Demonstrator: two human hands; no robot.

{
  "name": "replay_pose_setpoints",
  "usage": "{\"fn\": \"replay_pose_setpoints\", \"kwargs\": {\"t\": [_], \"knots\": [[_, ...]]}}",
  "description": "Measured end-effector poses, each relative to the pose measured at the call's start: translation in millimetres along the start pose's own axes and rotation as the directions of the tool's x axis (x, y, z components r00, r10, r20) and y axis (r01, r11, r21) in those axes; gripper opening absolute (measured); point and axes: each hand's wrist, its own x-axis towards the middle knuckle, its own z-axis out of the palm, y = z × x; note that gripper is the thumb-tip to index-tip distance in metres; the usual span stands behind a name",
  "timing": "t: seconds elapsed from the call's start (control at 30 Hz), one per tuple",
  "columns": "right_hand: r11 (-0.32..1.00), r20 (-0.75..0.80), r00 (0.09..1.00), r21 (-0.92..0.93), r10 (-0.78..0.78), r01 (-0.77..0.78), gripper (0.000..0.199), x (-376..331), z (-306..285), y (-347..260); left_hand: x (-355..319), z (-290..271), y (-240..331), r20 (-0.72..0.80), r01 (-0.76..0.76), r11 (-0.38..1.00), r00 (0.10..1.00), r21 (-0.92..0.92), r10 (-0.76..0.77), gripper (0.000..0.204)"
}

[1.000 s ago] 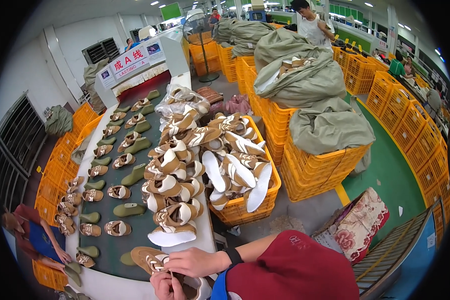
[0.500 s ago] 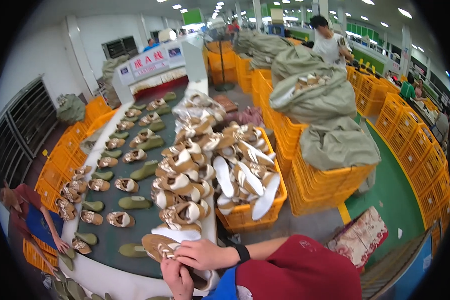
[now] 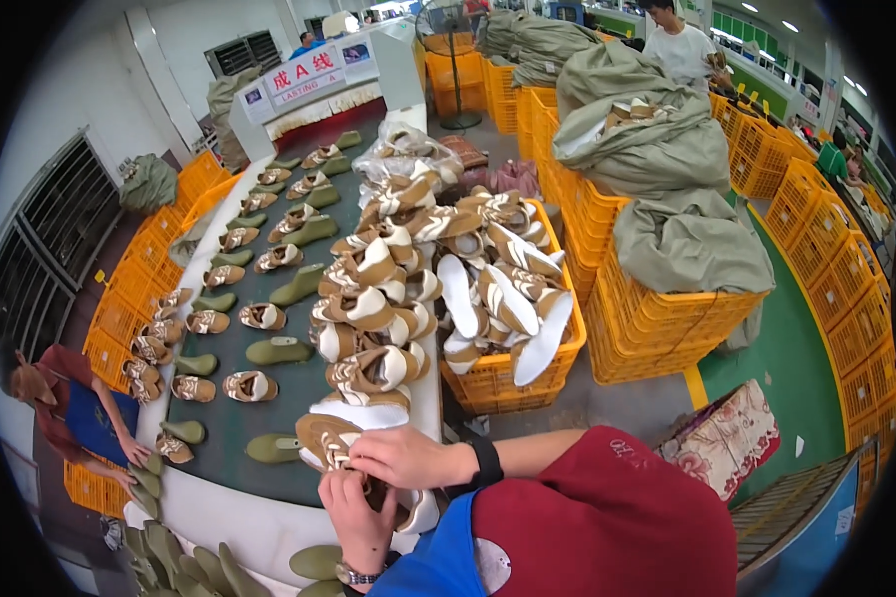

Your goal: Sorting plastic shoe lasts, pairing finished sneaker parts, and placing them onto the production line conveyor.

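In front of me a brown shoe (image 3: pixel 321 434) with white lacing points its toe away to the left. My left hand (image 3: pixel 356 519) has its fingers closed around the near side of the shoe, by the opening. From the right, my right hand (image 3: pixel 405 458) pinches at the lacing on top; the fingertips partly cover what they grip. Just beyond lie a white insole-like piece (image 3: pixel 363 412) and a heap of brown-and-white shoes (image 3: pixel 368 318) on the belt's right edge. A green shoe last (image 3: pixel 274 448) rests on the belt left of the held shoe.
The dark green conveyor belt (image 3: pixel 209 438) carries rows of shoes and lasts. Beside it stands an orange crate (image 3: pixel 503 383) of shoes with white soles up. More green lasts (image 3: pixel 184 562) crowd the lower left. A co-worker (image 3: pixel 80 398) reaches over from the left. Stacked crates (image 3: pixel 667 333) stand right.
The view has tilted down, so more of the near lasts and my left wrist show. Both hands stay on the shoe, with the left wrapped further around its near side.
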Motion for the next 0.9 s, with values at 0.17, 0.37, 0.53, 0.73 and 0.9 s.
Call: {"fn": "replay_pose_setpoints", "kwargs": {"t": [0.17, 0.37, 0.53, 0.73, 0.9], "knots": [[0.988, 0.185, 0.978, -0.136, 0.094, -0.07, 0.021, 13, 1, -11, -1, 0, -10, -0.079, -0.026, 0.99, 0.996, 0.138, 0.037, 0.024], [0.937, 0.542, 0.796, -0.046, -0.269, 0.347, 0.03, 16, 9, -27, -24, -25, -46, -0.017, 0.283, 0.918, 0.957, 0.28, -0.29, 0.026], [0.916, 0.738, 0.596, 0.074, -0.316, 0.394, 0.031, 53, 45, -15, -35, -53, -68, -0.185, 0.374, 0.861, 0.926, 0.344, -0.328, 0.017], [0.901, 0.748, 0.556, 0.128, -0.362, 0.413, 0.032, 150, 130, 21, -74, -80, -82, -0.517, 0.653, 0.731, 0.703, 0.197, -0.488, 0.047], [0.944, 0.84, 0.529, -0.065, -0.122, 0.322, 0.04, 229, 249, 85, -155, -67, -90, -0.387, 0.781, 0.555, 0.625, 0.287, -0.678, 0.047]]}}
